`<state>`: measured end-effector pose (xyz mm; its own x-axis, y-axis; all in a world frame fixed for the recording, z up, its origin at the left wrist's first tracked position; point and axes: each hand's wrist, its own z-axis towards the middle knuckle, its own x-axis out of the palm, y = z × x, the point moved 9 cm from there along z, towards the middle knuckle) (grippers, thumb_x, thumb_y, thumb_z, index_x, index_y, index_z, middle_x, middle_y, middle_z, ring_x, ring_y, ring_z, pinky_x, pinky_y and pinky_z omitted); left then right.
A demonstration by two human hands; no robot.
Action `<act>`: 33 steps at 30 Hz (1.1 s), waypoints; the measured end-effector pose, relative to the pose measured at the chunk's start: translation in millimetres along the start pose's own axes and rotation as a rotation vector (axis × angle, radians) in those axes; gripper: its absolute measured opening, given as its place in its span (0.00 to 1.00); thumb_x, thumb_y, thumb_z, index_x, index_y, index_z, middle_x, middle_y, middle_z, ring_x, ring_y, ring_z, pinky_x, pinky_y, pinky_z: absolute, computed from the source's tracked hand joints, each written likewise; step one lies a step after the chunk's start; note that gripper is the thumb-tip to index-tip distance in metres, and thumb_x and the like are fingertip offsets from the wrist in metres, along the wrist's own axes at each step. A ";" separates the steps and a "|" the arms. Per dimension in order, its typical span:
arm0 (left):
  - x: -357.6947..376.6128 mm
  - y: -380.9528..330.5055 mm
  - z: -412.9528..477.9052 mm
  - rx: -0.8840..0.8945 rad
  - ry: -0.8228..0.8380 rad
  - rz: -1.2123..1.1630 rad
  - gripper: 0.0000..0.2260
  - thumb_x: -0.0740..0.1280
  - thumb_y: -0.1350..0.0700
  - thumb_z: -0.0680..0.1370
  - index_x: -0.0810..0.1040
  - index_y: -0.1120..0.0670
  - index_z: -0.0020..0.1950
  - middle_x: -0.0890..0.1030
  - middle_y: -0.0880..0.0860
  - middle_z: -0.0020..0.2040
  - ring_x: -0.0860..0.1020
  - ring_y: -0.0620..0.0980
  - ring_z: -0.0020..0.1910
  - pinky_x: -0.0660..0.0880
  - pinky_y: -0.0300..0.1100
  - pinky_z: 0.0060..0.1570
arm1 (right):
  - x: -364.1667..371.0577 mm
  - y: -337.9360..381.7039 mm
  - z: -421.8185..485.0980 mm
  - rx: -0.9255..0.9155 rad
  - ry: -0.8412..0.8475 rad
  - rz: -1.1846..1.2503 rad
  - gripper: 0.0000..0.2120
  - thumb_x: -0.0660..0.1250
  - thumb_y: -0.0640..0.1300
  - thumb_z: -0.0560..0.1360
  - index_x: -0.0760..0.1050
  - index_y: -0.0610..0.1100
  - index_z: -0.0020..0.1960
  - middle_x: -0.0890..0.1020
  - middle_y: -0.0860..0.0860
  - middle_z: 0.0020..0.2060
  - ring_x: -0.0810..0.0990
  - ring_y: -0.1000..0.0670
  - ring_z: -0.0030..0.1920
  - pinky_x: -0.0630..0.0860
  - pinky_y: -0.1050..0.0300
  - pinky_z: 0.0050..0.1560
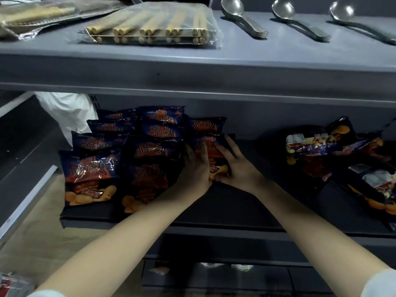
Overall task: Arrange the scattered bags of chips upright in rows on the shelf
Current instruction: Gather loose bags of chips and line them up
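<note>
**Clerk:** Head view, nearest item first. Forearms, two, bare, reaching in from below. Left hand (194, 168) and right hand (232, 161), both pressed on one bag of chips (211, 155), fingers spread over its front and flanks. That bag stands third from the left in the front row, on the dark shelf (235, 206).

**Checker:** Stock already upright?

**Clerk:** Standing rows (137, 142), left of the held bag, several deep, leaning a little on one another. Scattered bags (342, 155), far right of the same shelf, lying flat and overlapping, well apart from the rows.

**Checker:** Risks?

**Clerk:** In my judgement: the bags are puffed and light, so one let go off balance could tip forward off the shelf lip, or knock its neighbours over. A hard squeeze may crush the chips.

**Checker:** Containers and contents?

**Clerk:** Upper shelf (278, 61): clear packets of stick biscuits (150, 28), lying flat; three metal ladles (242, 18), side by side. White plastic bag (68, 112), behind the rows at left, contents not visible. Lower tier: too dark to list.
</note>
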<state>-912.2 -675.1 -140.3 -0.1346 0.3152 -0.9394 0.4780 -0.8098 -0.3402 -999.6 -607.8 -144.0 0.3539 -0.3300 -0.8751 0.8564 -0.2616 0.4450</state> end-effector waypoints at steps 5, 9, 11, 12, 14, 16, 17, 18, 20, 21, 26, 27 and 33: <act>14.8 5.8 -4.3 0.012 -0.019 0.046 0.43 0.68 0.55 0.75 0.38 0.56 0.76 0.32 0.66 0.73 0.41 0.67 0.74 0.53 0.57 0.71 | 6.1 -6.0 23.0 -0.016 0.002 0.004 0.48 0.74 0.52 0.69 0.46 0.54 0.77 0.37 0.56 0.76 0.50 0.51 0.76 0.67 0.56 0.66; 20.7 10.2 0.8 0.001 -0.023 0.031 0.43 0.68 0.56 0.76 0.36 0.57 0.76 0.29 0.65 0.72 0.39 0.66 0.74 0.54 0.54 0.71 | 12.9 -10.5 32.3 -0.018 -0.004 0.016 0.49 0.75 0.51 0.68 0.45 0.57 0.76 0.36 0.59 0.75 0.52 0.53 0.75 0.67 0.60 0.63; 23.0 10.3 4.6 -0.010 -0.007 0.009 0.44 0.67 0.57 0.76 0.35 0.56 0.76 0.28 0.65 0.72 0.39 0.66 0.74 0.53 0.53 0.71 | 14.3 -13.0 33.6 -0.016 -0.013 0.026 0.49 0.75 0.51 0.68 0.45 0.59 0.76 0.37 0.60 0.75 0.52 0.53 0.74 0.66 0.61 0.62; 23.8 9.8 6.2 -0.013 0.001 -0.002 0.44 0.67 0.57 0.76 0.35 0.56 0.75 0.28 0.65 0.72 0.39 0.66 0.74 0.53 0.53 0.71 | 14.3 -13.9 33.9 -0.014 -0.014 0.029 0.48 0.74 0.51 0.68 0.44 0.59 0.76 0.36 0.61 0.74 0.52 0.53 0.75 0.66 0.61 0.62; 24.2 8.4 7.7 -0.015 0.012 -0.019 0.43 0.67 0.57 0.76 0.34 0.56 0.75 0.28 0.65 0.72 0.39 0.66 0.74 0.53 0.53 0.71 | 13.4 -14.5 33.3 -0.009 -0.013 0.025 0.48 0.74 0.51 0.69 0.44 0.60 0.76 0.36 0.61 0.74 0.52 0.52 0.75 0.67 0.59 0.63; 22.8 7.4 7.7 -0.015 0.016 -0.019 0.44 0.67 0.56 0.77 0.34 0.56 0.75 0.29 0.65 0.72 0.39 0.66 0.74 0.53 0.54 0.72 | 10.6 -11.9 31.1 -0.009 -0.032 0.017 0.48 0.74 0.50 0.69 0.44 0.59 0.76 0.36 0.61 0.74 0.50 0.51 0.76 0.68 0.55 0.66; 21.5 6.7 6.9 -0.015 0.019 -0.022 0.44 0.67 0.55 0.77 0.34 0.56 0.75 0.29 0.65 0.72 0.39 0.66 0.74 0.52 0.55 0.72 | 8.8 -9.7 29.2 -0.011 -0.050 0.012 0.48 0.74 0.50 0.69 0.44 0.59 0.76 0.36 0.60 0.73 0.50 0.49 0.76 0.68 0.51 0.67; 20.0 5.9 5.6 -0.013 0.019 -0.028 0.44 0.67 0.55 0.77 0.34 0.56 0.75 0.29 0.65 0.72 0.39 0.66 0.74 0.51 0.55 0.72 | 7.5 -7.5 26.3 -0.011 -0.068 0.005 0.47 0.74 0.50 0.70 0.44 0.58 0.76 0.37 0.59 0.74 0.50 0.48 0.76 0.68 0.47 0.68; 14.5 2.4 2.2 0.014 -0.009 -0.026 0.44 0.67 0.54 0.76 0.34 0.56 0.75 0.29 0.64 0.72 0.37 0.66 0.73 0.49 0.56 0.72 | 6.9 -4.5 19.4 0.007 -0.086 -0.013 0.46 0.73 0.51 0.70 0.45 0.56 0.76 0.40 0.54 0.76 0.50 0.45 0.76 0.68 0.41 0.67; 11.3 -0.3 0.2 0.038 -0.032 -0.012 0.44 0.67 0.54 0.76 0.35 0.56 0.75 0.28 0.64 0.72 0.36 0.66 0.73 0.47 0.56 0.72 | 7.4 -3.9 15.7 0.022 -0.089 -0.019 0.46 0.72 0.52 0.70 0.45 0.55 0.77 0.41 0.51 0.76 0.50 0.45 0.76 0.67 0.38 0.67; 8.9 -13.3 -10.7 0.175 -0.072 0.092 0.43 0.68 0.52 0.76 0.37 0.58 0.76 0.31 0.63 0.74 0.35 0.65 0.73 0.45 0.59 0.73 | 5.8 -2.6 -4.0 0.102 -0.125 -0.056 0.45 0.70 0.53 0.71 0.44 0.57 0.76 0.43 0.49 0.77 0.48 0.44 0.76 0.59 0.38 0.71; 10.4 -16.0 -12.6 0.201 -0.066 0.111 0.43 0.68 0.52 0.76 0.38 0.58 0.76 0.32 0.62 0.74 0.35 0.65 0.73 0.44 0.60 0.73 | 3.8 -2.9 -9.6 0.125 -0.139 -0.076 0.45 0.70 0.54 0.71 0.43 0.57 0.76 0.43 0.49 0.77 0.48 0.43 0.76 0.58 0.38 0.71; 21.5 -23.0 -27.0 0.291 -0.030 0.223 0.42 0.66 0.50 0.76 0.39 0.58 0.76 0.36 0.64 0.75 0.39 0.66 0.74 0.43 0.61 0.72 | -0.6 -5.7 -46.0 0.267 -0.161 -0.158 0.44 0.70 0.56 0.71 0.45 0.57 0.77 0.40 0.51 0.77 0.46 0.44 0.76 0.55 0.39 0.72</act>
<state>-902.7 -636.4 -151.6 -0.0827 0.1042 -0.9911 0.2319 -0.9652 -0.1208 -987.4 -564.4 -154.7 0.1423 -0.3997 -0.9055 0.7601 -0.5419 0.3587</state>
